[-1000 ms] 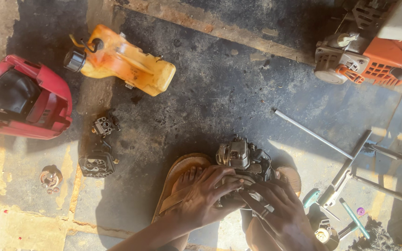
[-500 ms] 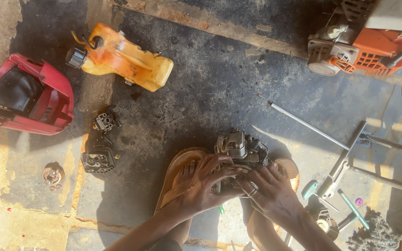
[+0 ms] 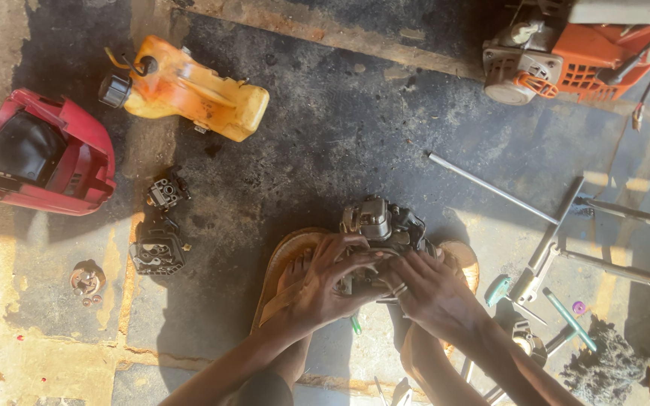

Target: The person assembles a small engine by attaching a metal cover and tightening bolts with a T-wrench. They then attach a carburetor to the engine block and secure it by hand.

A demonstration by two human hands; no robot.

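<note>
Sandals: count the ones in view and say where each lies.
2. One sandal lies under the foot beneath the left hand; the other sandal shows only its toe end beyond the right hand, beside the small engine. None else visible.

Oil-stained dark concrete floor [image 3: 340,128], cracked slabs, harsh sunlight at left, deep shadow across middle
</note>
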